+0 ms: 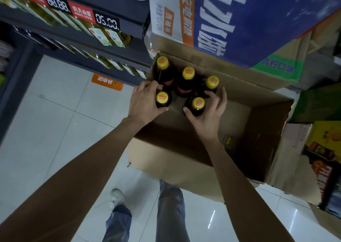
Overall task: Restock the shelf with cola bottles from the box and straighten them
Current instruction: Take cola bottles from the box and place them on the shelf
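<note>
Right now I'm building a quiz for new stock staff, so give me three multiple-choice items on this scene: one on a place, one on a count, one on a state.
1. Where do the dark cola bottles with yellow caps stand?
A. on the tiled floor
B. in the far left corner of the open brown cardboard box
C. on the dark shelf

2. How many yellow caps show in the box?
A. three
B. five
C. eight

3. What are the hands doing?
A. the left hand and the right hand each grip a bottle
B. both hang idle
C. both fold a flap

Answers: 1 B, the bottles cluster in that corner; 2 B, five caps can be counted; 3 A, fingers curl round the two nearest bottles.
</note>
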Available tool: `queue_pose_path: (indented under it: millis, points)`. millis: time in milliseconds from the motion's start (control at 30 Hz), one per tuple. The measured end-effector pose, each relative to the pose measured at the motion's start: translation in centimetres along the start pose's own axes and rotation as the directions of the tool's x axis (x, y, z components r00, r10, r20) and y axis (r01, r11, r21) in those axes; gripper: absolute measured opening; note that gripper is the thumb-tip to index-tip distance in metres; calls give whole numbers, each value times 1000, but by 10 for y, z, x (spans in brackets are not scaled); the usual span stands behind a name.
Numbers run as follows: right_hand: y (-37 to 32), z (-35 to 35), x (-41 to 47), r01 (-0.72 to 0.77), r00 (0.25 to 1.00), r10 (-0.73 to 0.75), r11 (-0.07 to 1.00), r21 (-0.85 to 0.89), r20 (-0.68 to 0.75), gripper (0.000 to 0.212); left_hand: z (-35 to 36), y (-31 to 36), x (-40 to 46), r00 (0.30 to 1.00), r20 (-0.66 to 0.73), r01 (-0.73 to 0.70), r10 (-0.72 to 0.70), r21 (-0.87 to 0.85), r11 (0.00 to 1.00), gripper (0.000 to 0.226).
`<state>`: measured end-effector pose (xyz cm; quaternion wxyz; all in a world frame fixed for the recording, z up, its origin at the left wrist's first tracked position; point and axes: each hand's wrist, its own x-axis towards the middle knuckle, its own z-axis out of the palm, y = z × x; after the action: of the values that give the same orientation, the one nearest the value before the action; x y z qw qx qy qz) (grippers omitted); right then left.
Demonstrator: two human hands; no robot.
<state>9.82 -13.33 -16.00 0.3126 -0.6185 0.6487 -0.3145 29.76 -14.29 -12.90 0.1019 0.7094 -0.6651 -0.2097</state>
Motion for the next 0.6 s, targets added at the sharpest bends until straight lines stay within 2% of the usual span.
queue_pose_path:
  millis: [67, 167, 267, 333, 500, 600]
  points:
    - [-6, -1, 12, 50, 999, -50, 999, 6, -17, 60, 1, -2, 1, 1000, 11, 27, -26, -37, 999, 65]
    - [-6, 2, 31, 145, 989, -145, 988, -51, 2, 52, 2, -5, 2, 1000, 4, -16, 16, -62, 998, 69]
    - [-3, 4, 30, 103, 993, -100, 993, -49, 61, 58, 3, -7, 1, 994, 36, -101, 102, -21, 995, 72]
    - [-4, 1, 25, 73, 994, -73, 997, 1, 81, 61, 2, -7, -1, 992, 58, -110, 111, -27, 994, 69]
    - [-26, -22, 7, 28, 995, -38, 994, 102, 92, 61, -21, -7, -21, 998, 29, -54, 60, -186, 981, 65]
    - [-54, -46, -11, 97, 990, -103, 993, 74, 95, 60, -47, 0, -45, 998, -34, -66, 60, -252, 965, 64]
